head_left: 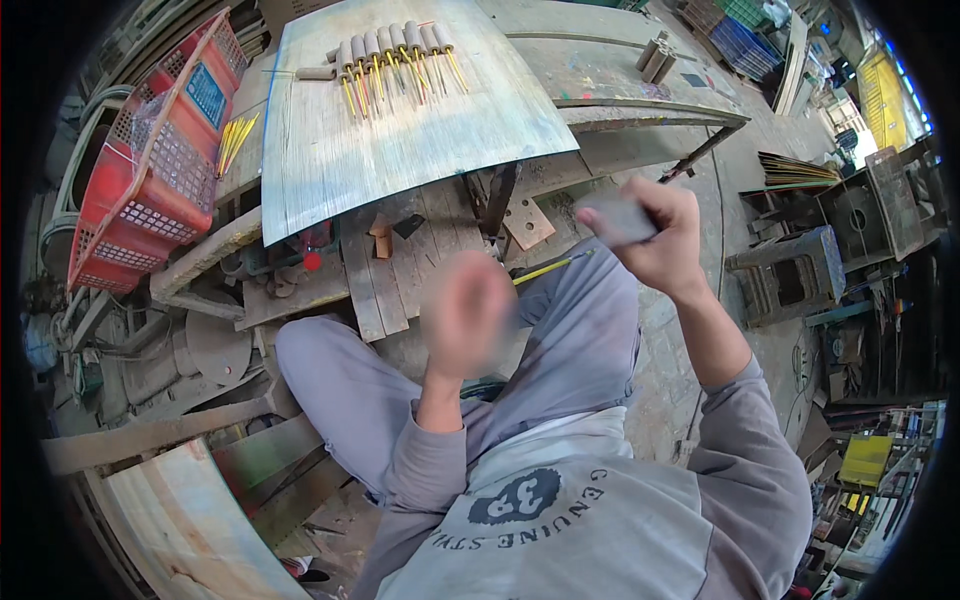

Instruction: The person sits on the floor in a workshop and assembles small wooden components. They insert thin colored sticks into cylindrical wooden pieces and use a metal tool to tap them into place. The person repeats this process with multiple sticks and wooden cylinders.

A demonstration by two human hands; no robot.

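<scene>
Holding rod (550, 269) and grey piece (622, 221), hands (465, 312) (675, 238) hang clear of board edge (420, 188).

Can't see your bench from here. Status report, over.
Right hand closed around a grey block. Left hand blurred, hold unclear; yellow rod juts out beside it. Nothing visibly blocking either hand.

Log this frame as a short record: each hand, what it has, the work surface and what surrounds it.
Left hand: blurred; a yellow rod extends from its side, grip unclear
Right hand: raised, gripping a blurred grey block
Surface: pale board, ahead of the person
On board: row of grey cylinders with yellow rods pointing toward the person
Left of board: red basket; loose yellow sticks between them
</scene>
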